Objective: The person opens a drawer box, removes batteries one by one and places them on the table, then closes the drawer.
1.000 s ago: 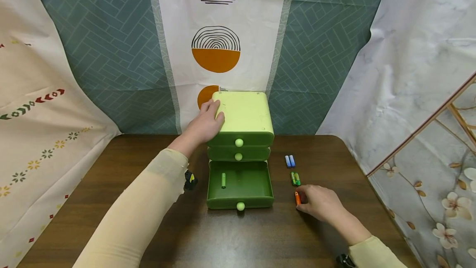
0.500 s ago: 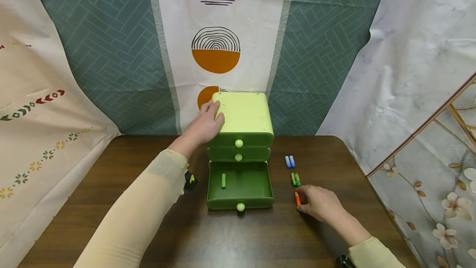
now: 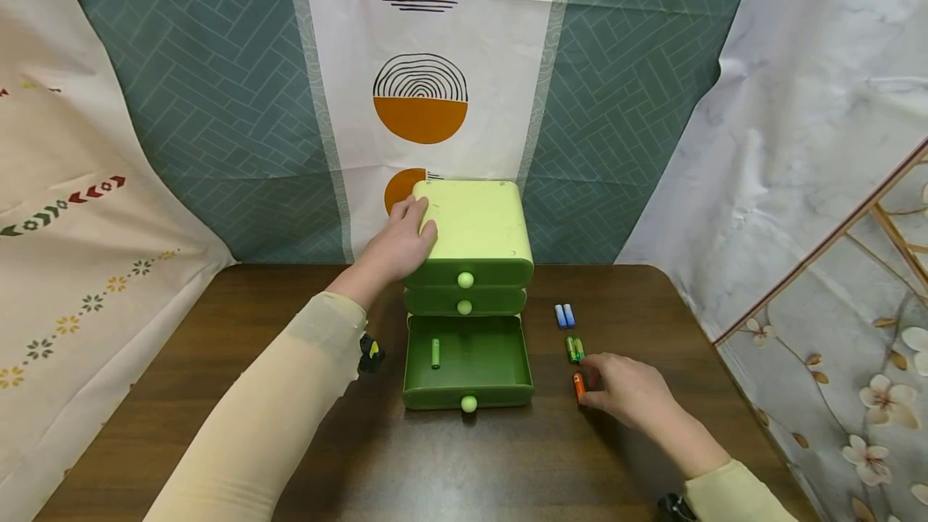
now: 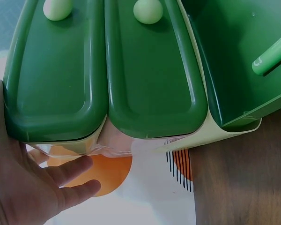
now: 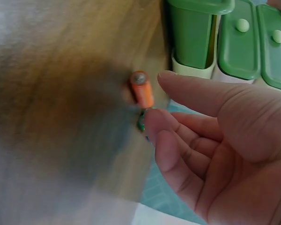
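My left hand (image 3: 401, 242) rests at the upper left edge of a green drawer cabinet (image 3: 474, 220), thumb on the top and fairly straight fingers along the side. The bottom drawer (image 3: 482, 353) is pulled out, with one green battery (image 3: 436, 354) lying in it. My right hand (image 3: 629, 390) is beside an orange battery (image 3: 578, 387) on the table. In the right wrist view a gap separates thumb and index finger, and the orange battery (image 5: 142, 89) lies just beyond their tips. Two green batteries (image 3: 575, 350) and two blue batteries (image 3: 564, 315) lie farther back.
The brown wooden table (image 3: 348, 441) carries everything. Above the pulled-out drawer, the middle drawer (image 3: 435, 301) and the top drawer (image 3: 435, 273) are pushed in; round knobs sit on their fronts. A patterned cloth (image 3: 246, 143) hangs behind the cabinet.
My right hand's fingers have spread slightly and shifted a little around the orange battery, which has stayed almost in place. My left hand and the cabinet have not moved.
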The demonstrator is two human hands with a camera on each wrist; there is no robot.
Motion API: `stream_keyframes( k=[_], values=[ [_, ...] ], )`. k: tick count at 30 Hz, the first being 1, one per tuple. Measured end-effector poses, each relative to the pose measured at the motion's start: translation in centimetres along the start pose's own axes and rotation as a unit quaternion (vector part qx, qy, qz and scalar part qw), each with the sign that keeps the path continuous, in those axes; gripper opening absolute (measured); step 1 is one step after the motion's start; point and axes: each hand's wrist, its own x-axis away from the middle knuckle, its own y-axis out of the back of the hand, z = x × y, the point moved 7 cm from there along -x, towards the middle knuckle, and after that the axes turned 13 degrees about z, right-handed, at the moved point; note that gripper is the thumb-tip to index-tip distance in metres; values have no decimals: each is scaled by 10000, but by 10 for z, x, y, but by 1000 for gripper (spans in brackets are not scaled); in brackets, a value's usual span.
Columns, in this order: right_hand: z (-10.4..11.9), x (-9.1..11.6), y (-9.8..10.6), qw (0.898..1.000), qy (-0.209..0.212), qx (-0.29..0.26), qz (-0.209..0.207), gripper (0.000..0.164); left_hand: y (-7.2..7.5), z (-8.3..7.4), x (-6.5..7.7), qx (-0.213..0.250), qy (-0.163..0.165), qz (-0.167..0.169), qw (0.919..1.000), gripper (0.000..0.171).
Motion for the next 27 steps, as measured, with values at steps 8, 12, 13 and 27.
stream_keyframes(
  k=[8,12,13,27],
  values=[
    [19,4,19,9982,326,-2,-513,52,1,0,1,10,-7,-23,10000,72],
    [35,6,28,9950,528,4,-854,48,1,1,1,-5,-12,-48,10000,72],
    [39,7,31,9937,579,11,-961,47,1,1,1,0,-14,-49,10000,72],
    [90,-5,43,9854,1085,-125,-1306,45,1,1,2,45,-34,1,10000,73]
  ],
)
